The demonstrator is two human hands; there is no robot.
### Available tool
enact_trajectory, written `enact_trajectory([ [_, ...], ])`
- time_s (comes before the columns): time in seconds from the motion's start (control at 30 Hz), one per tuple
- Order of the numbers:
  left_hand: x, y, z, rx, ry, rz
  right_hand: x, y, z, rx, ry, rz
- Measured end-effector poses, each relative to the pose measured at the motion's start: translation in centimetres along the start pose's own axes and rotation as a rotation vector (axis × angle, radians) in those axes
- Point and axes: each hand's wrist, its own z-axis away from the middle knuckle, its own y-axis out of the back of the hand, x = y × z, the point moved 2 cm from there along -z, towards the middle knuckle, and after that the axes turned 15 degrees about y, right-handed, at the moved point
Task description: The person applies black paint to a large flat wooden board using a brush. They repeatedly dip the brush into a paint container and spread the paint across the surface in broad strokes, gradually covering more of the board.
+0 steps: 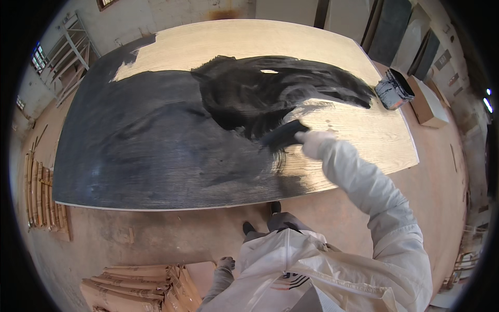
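My right hand, in a pale glove, grips a wide, black, paint-covered brush. The brush lies against a large wood-grained panel at the border between wet black paint and bare pale wood. Dull dark coating covers the panel's left part, while glossy black strokes spread over its middle toward the far right. My left hand, gloved in grey, hangs low by my side, away from the panel. Its fingers are curled, and nothing shows in them. A paint-smeared bucket stands at the panel's right edge.
Behind the bucket is a long cardboard box. Wrapped brown packs lie at lower left, with more bundled lengths left of the panel. A metal rack stands far left. Dark and pale boards lean on the back wall.
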Motion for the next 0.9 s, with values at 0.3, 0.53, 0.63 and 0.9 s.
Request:
enact_trajectory([
  [0.3,5.7,-1.0,1.1,-0.038,0.026,-0.114,-3.1,3.1,-6.5,-0.132,0.213,-0.127],
  [0.53,6.1,-3.7,1.9,-0.050,0.001,-0.057,-2.8,3.7,-2.3,-0.093,0.172,-0.032],
  [0.63,3.3,-4.9,2.2,-0.023,0.016,-0.098,5.3,0.4,1.7,-0.103,0.005,-0.055],
  [0.9,-0.6,-3.5,2.9,-0.106,0.102,0.119,6.5,-0.6,0.0,0.000,-0.040,0.012],
])
